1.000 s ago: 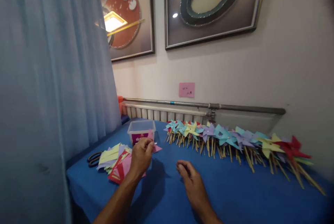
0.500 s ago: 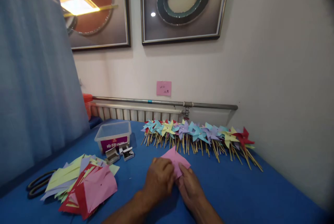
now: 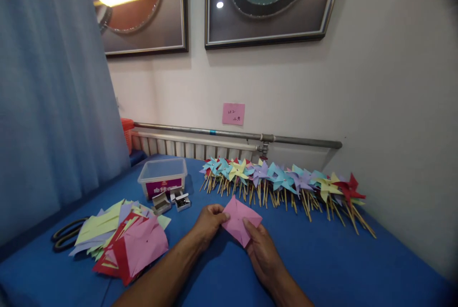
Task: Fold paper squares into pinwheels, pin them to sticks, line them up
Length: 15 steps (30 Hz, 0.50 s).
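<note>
Held up over the blue table cover is a pink paper square [image 3: 240, 219] with slits running in from its corners. Its left corner is pinched between the thumb and fingers of my left hand [image 3: 209, 223]. My right hand [image 3: 263, 250] grips the right edge, thumb on the front face and fingers behind, mostly hidden. To the left lies a loose pile of cut paper sheets [image 3: 143, 242] in pink, red, yellow and lilac. Finished paper pinwheels [image 3: 282, 178] on thin sticks lie in a row beyond my hands.
A clear plastic tub [image 3: 162, 171] stands at the back left, with small open boxes [image 3: 182, 201] of tiny dark pieces in front. Dark-handled scissors [image 3: 67, 235] lie partly under the paper pile. A pipe [image 3: 304, 141] runs along the wall behind the blue table cover [image 3: 343, 269].
My left hand has moved from over the paper's middle to its left corner, uncovering the front face. The view has shifted, so the surroundings appear further right and slightly higher.
</note>
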Motion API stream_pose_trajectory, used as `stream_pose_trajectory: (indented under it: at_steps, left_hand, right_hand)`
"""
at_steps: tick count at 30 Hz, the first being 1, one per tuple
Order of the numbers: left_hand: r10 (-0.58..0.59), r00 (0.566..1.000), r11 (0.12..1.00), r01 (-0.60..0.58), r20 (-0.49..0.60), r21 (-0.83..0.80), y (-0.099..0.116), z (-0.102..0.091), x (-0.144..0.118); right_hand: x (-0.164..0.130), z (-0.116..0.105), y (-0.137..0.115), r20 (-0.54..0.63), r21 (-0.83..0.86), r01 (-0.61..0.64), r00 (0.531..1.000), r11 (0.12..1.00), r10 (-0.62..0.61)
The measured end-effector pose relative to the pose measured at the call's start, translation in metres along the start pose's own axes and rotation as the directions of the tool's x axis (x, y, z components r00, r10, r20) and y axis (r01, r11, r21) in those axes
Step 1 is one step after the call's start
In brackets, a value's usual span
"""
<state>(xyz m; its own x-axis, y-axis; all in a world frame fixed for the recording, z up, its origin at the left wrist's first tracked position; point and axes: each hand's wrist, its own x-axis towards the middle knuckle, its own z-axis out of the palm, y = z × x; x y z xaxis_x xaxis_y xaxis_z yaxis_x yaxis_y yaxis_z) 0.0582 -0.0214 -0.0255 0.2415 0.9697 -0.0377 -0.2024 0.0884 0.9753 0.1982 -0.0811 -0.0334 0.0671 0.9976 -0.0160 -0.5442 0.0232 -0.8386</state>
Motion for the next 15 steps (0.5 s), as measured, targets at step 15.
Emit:
stream_pose_trajectory:
  at_steps: [15]
  left_hand:
    - [0.023,0.994,0.991,-0.037,-0.11,-0.128,0.0,0.005,-0.003]
  right_hand:
    - [0.002,-0.003,0.002,-0.025,-0.013,0.021,0.999,1.0,-0.021]
